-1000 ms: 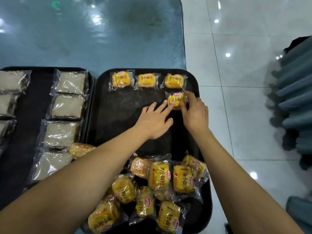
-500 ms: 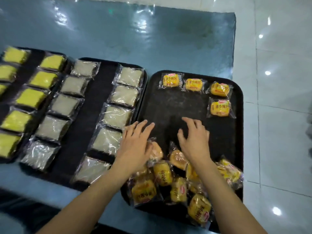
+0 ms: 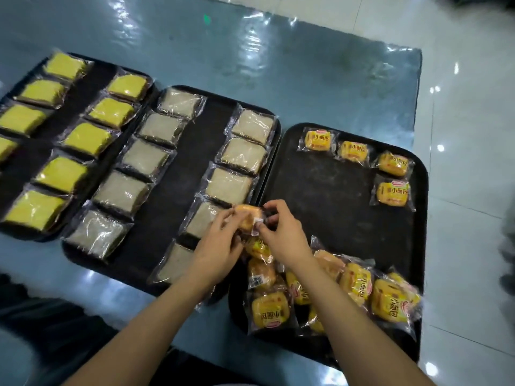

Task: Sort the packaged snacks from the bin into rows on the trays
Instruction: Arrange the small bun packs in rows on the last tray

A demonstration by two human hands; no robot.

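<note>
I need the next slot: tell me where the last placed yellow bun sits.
In the head view, the bun lies at the right tray's far right, directly below the top row's rightmost bun.

Two bare forearms enter from the lower edge of the frame, no sleeve showing on either as far as the picture's bottom edge. The bare left hand (image 3: 220,246) and bare right hand (image 3: 284,235) carry no glove, ring, watch or bracelet (wrists plainly uncovered). Fingernails look short and unpainted.
</note>
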